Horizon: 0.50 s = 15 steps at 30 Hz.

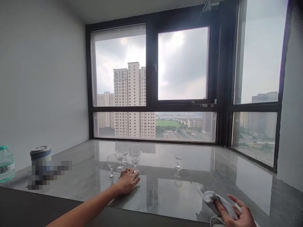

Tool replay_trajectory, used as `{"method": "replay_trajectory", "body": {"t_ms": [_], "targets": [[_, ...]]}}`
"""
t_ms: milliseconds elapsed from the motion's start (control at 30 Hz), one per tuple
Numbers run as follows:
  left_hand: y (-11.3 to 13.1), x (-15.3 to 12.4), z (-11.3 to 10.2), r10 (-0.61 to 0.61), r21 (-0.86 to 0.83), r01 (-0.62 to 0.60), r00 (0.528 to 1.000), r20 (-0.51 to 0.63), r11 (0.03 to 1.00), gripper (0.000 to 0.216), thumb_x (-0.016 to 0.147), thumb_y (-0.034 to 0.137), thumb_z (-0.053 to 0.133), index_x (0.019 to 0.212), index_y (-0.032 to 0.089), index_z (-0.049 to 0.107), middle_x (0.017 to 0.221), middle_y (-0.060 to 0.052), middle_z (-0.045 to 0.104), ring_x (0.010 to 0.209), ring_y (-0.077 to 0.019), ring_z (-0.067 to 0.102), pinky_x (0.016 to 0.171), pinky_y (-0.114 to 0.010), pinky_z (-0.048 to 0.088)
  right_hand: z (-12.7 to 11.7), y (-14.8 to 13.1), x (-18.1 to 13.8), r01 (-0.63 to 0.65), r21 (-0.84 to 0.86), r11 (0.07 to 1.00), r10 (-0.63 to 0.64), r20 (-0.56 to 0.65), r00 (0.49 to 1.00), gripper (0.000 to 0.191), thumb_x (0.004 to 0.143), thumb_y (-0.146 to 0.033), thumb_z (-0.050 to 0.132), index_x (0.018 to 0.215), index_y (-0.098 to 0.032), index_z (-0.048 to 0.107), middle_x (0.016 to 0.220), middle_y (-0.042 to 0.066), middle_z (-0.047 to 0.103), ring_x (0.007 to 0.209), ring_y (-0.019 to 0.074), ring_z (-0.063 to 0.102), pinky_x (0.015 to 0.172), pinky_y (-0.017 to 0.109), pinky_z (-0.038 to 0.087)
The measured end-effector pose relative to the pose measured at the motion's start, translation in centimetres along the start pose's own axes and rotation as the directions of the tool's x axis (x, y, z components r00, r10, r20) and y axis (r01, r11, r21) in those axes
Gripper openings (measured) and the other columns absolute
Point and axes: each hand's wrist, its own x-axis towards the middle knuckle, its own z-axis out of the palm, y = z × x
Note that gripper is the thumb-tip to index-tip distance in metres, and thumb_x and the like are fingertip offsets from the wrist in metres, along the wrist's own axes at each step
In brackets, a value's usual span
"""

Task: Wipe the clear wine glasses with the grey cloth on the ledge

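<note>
Several clear stemmed glasses stand upright in a group on the glossy grey sill, among them a front left wine glass (111,162) and a right one (135,158). My left hand (128,182) lies low in front of them, thumb and index finger apart. Its fingertips reach the foot of the right glass; whether they touch it I cannot tell. A single wine glass (178,158) stands apart, farther right. Near the front edge on the right, my right hand (239,214) is closed around a bunched light grey cloth (221,203).
The grey stone sill (170,201) ends at a front edge. To the left are a lidded cup (40,154), partly under a pixelated patch, and a green-tinted bottle (6,164). Dark-framed windows (151,108) rise behind, with a white wall (44,78) at the left.
</note>
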Motion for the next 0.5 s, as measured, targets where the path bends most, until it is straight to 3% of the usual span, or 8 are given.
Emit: {"method": "replay_trajectory", "body": {"t_ms": [100,200,267,367,433,500], "targets": [[-0.1,-0.5,-0.1,-0.082,-0.023,0.083,0.996,0.037,0.996,0.065,0.097,0.057,0.032,0.154,0.026,0.037,0.163,-0.012,0.030,0.150,-0.0387,0.020,0.118,-0.062,0.016,-0.6,-0.6,-0.3,-0.018,-0.017,1.000,0.019,0.012,1.000,0.088,0.061,-0.071,0.074,0.131,-0.022,0.052,0.134,0.023,0.055,0.125,0.0437,0.055,0.094,0.056,0.049],[1.2,-2.4,0.6,-0.147,-0.013,0.147,0.988,-0.047,0.989,0.065,0.095,0.053,0.039,0.154,0.026,0.037,0.163,-0.013,0.028,0.150,-0.0390,0.017,0.119,-0.061,0.014,-1.4,-1.6,-0.8,-0.029,0.004,1.000,0.029,-0.019,0.999,0.087,0.056,-0.070,0.076,0.126,-0.022,0.056,0.124,0.020,0.061,0.118,0.0436,0.059,0.089,0.053,0.052],[3.2,-3.6,1.3,-0.070,-0.030,0.068,0.994,-0.088,0.997,0.061,0.093,0.050,0.043,0.149,0.027,0.044,0.159,-0.011,0.035,0.148,-0.0366,0.024,0.119,-0.057,0.018,-1.6,-2.1,-1.0,-0.012,0.028,1.000,0.014,-0.066,0.998,0.085,0.055,-0.071,0.076,0.123,-0.023,0.059,0.117,0.017,0.065,0.110,0.0424,0.063,0.086,0.051,0.054],[8.1,-3.6,2.6,0.182,-0.120,-0.189,0.981,-0.066,0.975,0.055,0.090,0.050,0.049,0.143,0.034,0.050,0.154,-0.007,0.043,0.143,-0.0333,0.033,0.119,-0.052,0.025,-1.5,-2.3,-1.2,0.021,0.020,1.000,-0.019,-0.105,0.994,0.085,0.056,-0.073,0.073,0.123,-0.023,0.058,0.115,0.016,0.066,0.106,0.0410,0.064,0.086,0.052,0.052],[12.3,-1.7,3.5,0.313,-0.171,-0.315,0.949,-0.039,0.934,0.061,0.088,0.052,0.052,0.146,0.036,0.045,0.157,-0.006,0.038,0.144,-0.0349,0.031,0.119,-0.054,0.024,-1.3,-2.3,-1.3,0.035,-0.015,0.999,-0.036,-0.091,0.995,0.084,0.059,-0.074,0.070,0.123,-0.022,0.058,0.119,0.018,0.064,0.110,0.0416,0.062,0.088,0.051,0.051],[16.7,1.6,4.2,0.344,-0.205,-0.336,0.939,0.002,0.919,0.068,0.086,0.053,0.055,0.150,0.035,0.040,0.163,-0.007,0.027,0.148,-0.0386,0.023,0.120,-0.058,0.019,-1.2,-2.3,-1.5,0.047,-0.033,0.998,-0.049,-0.075,0.996,0.083,0.061,-0.074,0.068,0.124,-0.021,0.057,0.120,0.019,0.063,0.115,0.0414,0.060,0.088,0.048,0.051]]}}
